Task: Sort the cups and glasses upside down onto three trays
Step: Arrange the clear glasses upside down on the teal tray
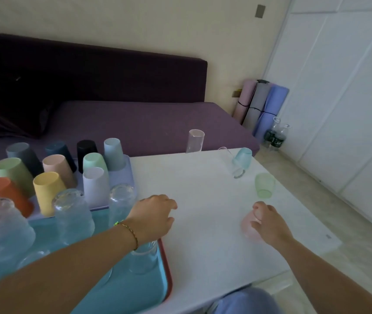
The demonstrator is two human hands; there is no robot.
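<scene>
1. Far left: lilac tray (125, 175) holds about ten plastic cups (48, 190), all mouth-down. This group looks finished.
2. In front of it: blue tray (130, 288) carries clear glasses (73, 214), also inverted. Several are partly hidden by the left forearm, so no firm count. Bare tray is visible at its near right.
3. A red rim (169, 275) runs along the blue tray's right edge. It may be a third tray underneath; cannot tell for certain. Nothing visible stands on it.
4. Left hand (153, 216) hovers palm-down over the table (203, 175), just beside the blue tray. Its fingers are loosely curled and hold nothing.
5. Tall glass (195, 141) stands alone at the table's far edge; which way up is unclear.
6. A small clear glass (236, 168) leans beside a blue glass (244, 157) at the far right of the table. Both are unsorted.
7. Pink glass (249, 227) is near the table's front right, off any tray. Right hand (268, 223) wraps its fingers round it from above; its orientation is hidden.
8. Green glass (264, 185) stands just beyond the right hand, apparently mouth-down.
9. Judgement: well past halfway. Five loose glasses remain to be sorted, the pink one in hand now.
</scene>
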